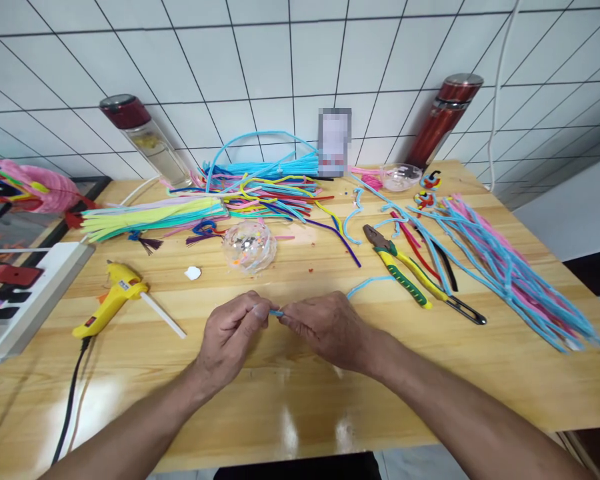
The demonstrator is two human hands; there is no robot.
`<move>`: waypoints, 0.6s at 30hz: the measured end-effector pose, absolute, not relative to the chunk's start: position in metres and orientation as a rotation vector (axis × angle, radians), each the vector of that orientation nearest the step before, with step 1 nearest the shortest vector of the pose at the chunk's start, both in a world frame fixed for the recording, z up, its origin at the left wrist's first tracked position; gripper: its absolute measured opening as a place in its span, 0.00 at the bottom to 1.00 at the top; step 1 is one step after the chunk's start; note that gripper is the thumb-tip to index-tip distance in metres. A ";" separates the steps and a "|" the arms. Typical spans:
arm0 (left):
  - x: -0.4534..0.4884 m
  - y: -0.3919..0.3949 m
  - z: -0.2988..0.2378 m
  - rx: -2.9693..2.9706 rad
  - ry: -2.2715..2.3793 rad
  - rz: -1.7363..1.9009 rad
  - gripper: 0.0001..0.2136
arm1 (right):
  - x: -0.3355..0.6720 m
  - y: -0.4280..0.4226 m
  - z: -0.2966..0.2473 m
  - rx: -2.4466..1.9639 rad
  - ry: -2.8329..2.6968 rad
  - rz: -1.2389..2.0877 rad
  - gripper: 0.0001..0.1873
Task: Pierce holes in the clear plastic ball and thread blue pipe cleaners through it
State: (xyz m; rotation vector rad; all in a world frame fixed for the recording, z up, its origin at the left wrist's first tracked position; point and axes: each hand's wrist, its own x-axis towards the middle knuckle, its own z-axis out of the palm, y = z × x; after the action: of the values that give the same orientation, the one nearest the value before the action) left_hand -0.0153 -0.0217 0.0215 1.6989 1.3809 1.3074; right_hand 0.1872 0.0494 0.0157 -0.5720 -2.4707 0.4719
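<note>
My left hand (233,331) and my right hand (325,327) meet over the middle of the wooden table (290,393). Both pinch a short light-blue pipe cleaner piece (276,312), which shows only as a small stub between the fingertips. A curved blue pipe cleaner piece (367,284) lies just right of my right hand. Yellow-green pliers (400,270) rest further right. A clear plastic ball (249,245) with coloured bits inside sits behind my hands.
A yellow glue gun (111,301) with a white glue stick lies at the left, beside a white power strip (27,297). Piles of coloured pipe cleaners (260,190) spread across the back and the right (505,267). Two bottles (147,137) (443,120) lean on the tiled wall.
</note>
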 end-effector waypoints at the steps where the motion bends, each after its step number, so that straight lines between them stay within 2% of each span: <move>1: -0.015 -0.022 0.020 1.684 1.386 1.304 0.14 | 0.187 0.050 0.015 -0.564 -2.464 0.456 0.21; 6: -0.016 -0.025 0.015 1.589 1.382 1.289 0.13 | 0.187 0.052 0.014 -0.568 -2.444 0.410 0.21; 13: -0.015 -0.029 0.011 1.622 1.351 1.258 0.14 | 0.185 0.054 0.011 -0.536 -2.404 0.555 0.21; 18: -0.014 -0.027 0.017 1.774 1.344 1.335 0.11 | 0.184 0.053 0.009 -0.496 -2.393 0.447 0.22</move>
State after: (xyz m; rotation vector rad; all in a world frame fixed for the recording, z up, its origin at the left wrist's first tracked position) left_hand -0.0138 -0.0267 0.0168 1.7744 1.3439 1.3350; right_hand 0.1842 0.0526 0.0092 -0.4963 -2.3925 0.4467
